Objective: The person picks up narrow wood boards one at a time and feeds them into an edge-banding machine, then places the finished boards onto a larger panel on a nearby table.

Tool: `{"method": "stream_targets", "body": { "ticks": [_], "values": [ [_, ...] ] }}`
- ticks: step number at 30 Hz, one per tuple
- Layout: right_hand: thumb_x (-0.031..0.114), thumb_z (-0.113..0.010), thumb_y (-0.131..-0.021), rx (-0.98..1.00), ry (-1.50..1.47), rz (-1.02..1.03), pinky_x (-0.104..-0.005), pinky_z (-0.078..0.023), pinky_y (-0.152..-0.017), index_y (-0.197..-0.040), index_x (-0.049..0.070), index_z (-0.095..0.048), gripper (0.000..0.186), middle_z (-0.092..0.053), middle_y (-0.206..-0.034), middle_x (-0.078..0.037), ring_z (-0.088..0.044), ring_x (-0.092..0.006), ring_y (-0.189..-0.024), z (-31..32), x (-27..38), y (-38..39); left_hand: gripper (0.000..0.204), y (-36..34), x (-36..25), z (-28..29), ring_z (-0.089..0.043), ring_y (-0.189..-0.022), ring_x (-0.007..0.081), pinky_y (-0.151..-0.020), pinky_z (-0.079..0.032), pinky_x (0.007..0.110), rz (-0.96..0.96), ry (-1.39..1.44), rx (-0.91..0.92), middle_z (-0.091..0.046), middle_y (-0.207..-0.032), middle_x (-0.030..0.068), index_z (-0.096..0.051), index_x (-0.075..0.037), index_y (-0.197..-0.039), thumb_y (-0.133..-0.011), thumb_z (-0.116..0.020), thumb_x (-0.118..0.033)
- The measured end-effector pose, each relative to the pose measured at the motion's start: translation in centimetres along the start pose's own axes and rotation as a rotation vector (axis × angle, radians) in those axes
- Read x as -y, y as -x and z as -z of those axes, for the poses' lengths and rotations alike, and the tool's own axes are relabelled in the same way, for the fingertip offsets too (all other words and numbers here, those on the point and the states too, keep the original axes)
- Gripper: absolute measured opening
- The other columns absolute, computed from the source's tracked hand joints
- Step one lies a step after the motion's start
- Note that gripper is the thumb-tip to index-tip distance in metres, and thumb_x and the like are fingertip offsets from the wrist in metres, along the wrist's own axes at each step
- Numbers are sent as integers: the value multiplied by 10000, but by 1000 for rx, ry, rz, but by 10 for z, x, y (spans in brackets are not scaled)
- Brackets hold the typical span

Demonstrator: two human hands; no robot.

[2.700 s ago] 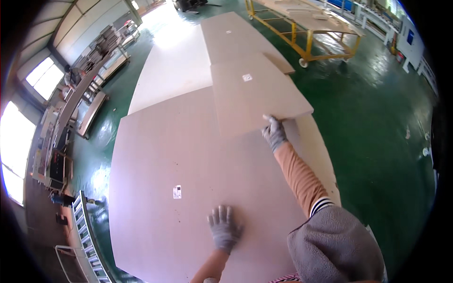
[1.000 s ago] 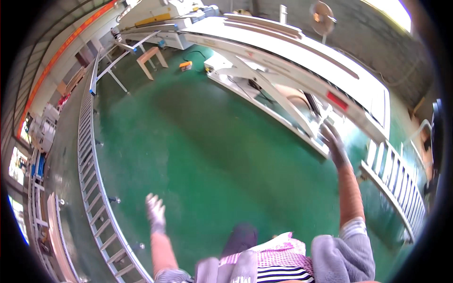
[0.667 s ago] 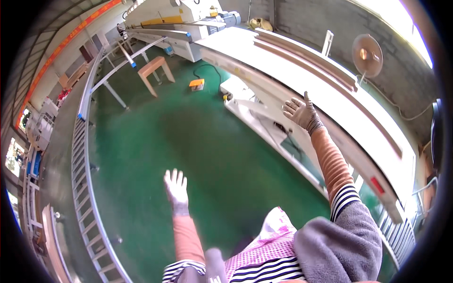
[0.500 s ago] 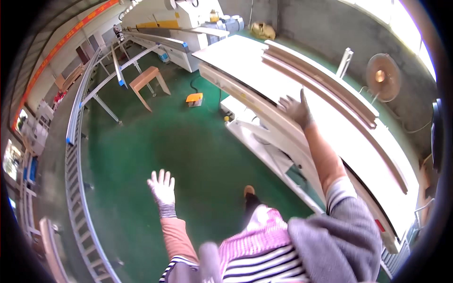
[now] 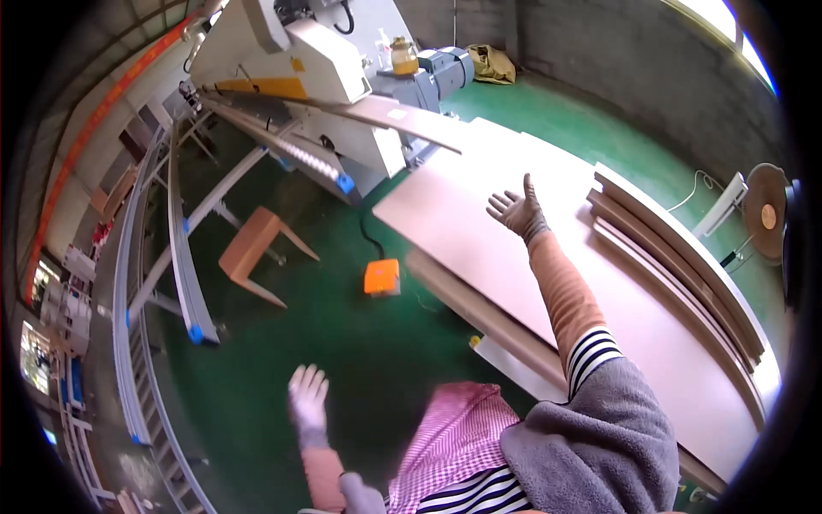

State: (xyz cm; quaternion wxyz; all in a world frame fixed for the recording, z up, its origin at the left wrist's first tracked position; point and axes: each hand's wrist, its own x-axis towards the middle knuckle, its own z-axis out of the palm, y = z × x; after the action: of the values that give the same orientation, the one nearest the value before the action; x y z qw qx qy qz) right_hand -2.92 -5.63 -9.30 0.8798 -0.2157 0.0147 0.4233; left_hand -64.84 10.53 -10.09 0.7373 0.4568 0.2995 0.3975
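The grey-gloved right hand, two o'clock from centre, is over a broad, flat, pinkish board. The pale-gloved left hand hangs at seven o'clock.

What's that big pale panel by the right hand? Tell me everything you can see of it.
The panel is a broad, flat, pinkish sheet, perhaps wood-based, with glare washing out its far end. It lies flat, one corner pointing left over the green floor. Brown layers show beneath its left edge, and long brown strips lie along its right side. The open, gloved right hand appears over it; whether they touch, I can't tell.
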Motion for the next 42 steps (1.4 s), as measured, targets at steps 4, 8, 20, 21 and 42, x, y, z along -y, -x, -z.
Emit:
{"method": "stream_targets", "body": {
  "ticks": [4, 8, 20, 21, 42],
  "values": [
    [647, -760, -691, -47, 42, -1, -554, -196, -1160, -1530, 59, 62, 1314, -34, -1599, -210, -110, -380, -1473, -28, 3, -88, 479, -158, -26, -163, -555, -1191, 325, -1040, -439, 472, 186, 240, 250, -513, -1364, 199, -426, -32, -1395, -1005, -447, -307],
    [598, -784, -700, -121, 38, 12, -550, -260, -1134, -1537, 80, -54, 1225, -165, -1577, -197, -247, -387, -1426, -37, 3, -182, 493, -269, 5, -254, -544, -1205, 287, -1036, -438, 466, 373, 236, 235, -526, -1359, 159, -458, -69, -1378, -981, -511, -356],
    [122, -684, -875, -391, 236, 160, -504, -575, -863, -1116, 25, -581, 279, -628, -1069, -111, -648, -247, -960, -48, -12, -77, 768, -553, 124, -388, -492, -1226, 306, -1026, -400, 528, 795, 347, 183, -483, -1371, 95, -332, -159, -1450, -866, -607, -574],
    [127, -698, -861, -394, 228, 168, -505, -582, -840, -1122, 33, -586, 300, -640, -1047, -107, -663, -256, -927, -23, -13, -48, 649, -571, 135, -388, -530, -1185, 297, -1005, -428, 508, 747, 494, 358, -553, -1308, 97, -460, -148, -1365, -874, -616, -544],
    [132, -667, -813, -875, 572, 1215, -475, -382, -1080, -821, 87, -692, 52, -590, -1295, -178, -496, -304, -1268, 28, -50, 279, 189, -409, 148, -500, -663, -769, 197, -927, -494, 339, 971, 1146, 1138, -699, -799, 56, -666, -106, -855, -962, -535, -192]
  ]
}}
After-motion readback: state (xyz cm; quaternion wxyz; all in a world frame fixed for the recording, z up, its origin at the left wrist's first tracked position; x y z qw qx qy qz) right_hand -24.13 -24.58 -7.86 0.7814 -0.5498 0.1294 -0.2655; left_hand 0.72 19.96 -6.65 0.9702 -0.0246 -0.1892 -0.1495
